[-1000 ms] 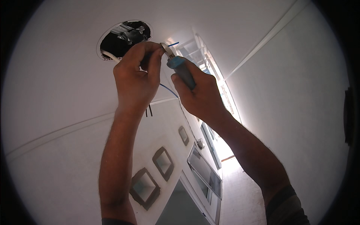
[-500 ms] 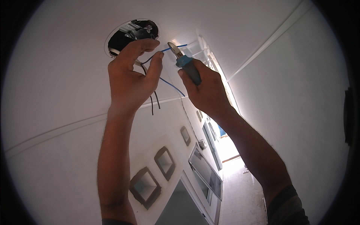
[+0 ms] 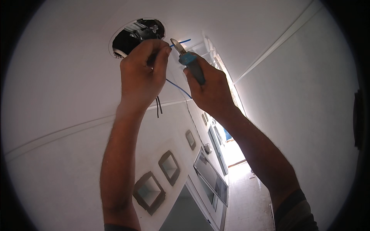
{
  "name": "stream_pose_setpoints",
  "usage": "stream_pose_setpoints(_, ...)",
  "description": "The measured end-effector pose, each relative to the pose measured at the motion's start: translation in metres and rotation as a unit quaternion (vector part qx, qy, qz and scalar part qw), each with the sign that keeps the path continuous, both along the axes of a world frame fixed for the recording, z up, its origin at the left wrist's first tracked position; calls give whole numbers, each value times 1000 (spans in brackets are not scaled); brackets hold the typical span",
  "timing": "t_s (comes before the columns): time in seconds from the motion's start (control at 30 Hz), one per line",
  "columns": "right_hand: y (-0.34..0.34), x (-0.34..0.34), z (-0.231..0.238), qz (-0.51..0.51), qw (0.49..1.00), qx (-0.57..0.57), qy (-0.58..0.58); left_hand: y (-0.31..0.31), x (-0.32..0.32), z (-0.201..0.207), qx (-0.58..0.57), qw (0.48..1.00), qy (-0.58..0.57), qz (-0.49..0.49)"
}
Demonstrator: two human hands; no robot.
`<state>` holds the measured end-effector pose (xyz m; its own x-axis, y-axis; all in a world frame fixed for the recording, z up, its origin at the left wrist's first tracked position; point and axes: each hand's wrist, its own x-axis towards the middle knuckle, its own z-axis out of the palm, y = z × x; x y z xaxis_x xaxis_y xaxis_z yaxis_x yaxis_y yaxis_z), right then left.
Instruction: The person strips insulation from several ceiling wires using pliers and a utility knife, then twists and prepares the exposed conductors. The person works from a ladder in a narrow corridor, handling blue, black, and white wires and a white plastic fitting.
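Note:
My left hand (image 3: 142, 73) is raised just below a round ceiling hole (image 3: 125, 38), thumb and forefinger pinched on a blue wire (image 3: 185, 41). The wire's end sticks out to the right past the fingertips. My right hand (image 3: 210, 84) grips cutting pliers (image 3: 191, 65) with blue and dark grey handles. Their metal jaws lie at the blue wire, close to my left fingertips; whether they bite on it I cannot tell. A second blue wire (image 3: 179, 87) hangs lower right of my left hand. Two black wire ends (image 3: 158, 107) dangle behind my left wrist.
Metal framing and dark parts show inside the ceiling hole. Beyond my arms is a white wall with several small framed openings (image 3: 169, 167), a tilted window sash (image 3: 211, 175) and a doorway (image 3: 185, 211). A plain wall (image 3: 304, 115) rises on the right.
My left hand has moved slightly right, and its open fingers have closed on the blue wire. The pliers have shifted slightly up and left.

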<state>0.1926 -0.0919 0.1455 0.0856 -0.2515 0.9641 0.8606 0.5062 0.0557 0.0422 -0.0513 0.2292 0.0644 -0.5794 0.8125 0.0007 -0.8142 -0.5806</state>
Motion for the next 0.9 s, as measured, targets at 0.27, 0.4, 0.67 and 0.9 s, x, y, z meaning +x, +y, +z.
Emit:
stream_pose_setpoints(0.27,9,3,3,-45,998,39,-28,-1,2,-3,-15,1000,-1,25)
stream_pose_setpoints(0.4,17,5,5,-45,996,68,-24,1,2,-2,-35,999,20,35)
stream_pose_setpoints(0.67,7,10,7,-34,999,13,-11,1,-24,20,-51,984,106,-135)
stream_pose_setpoints(0.9,10,5,6,-30,999,26,-12,0,-5,4,-15,999,32,30)
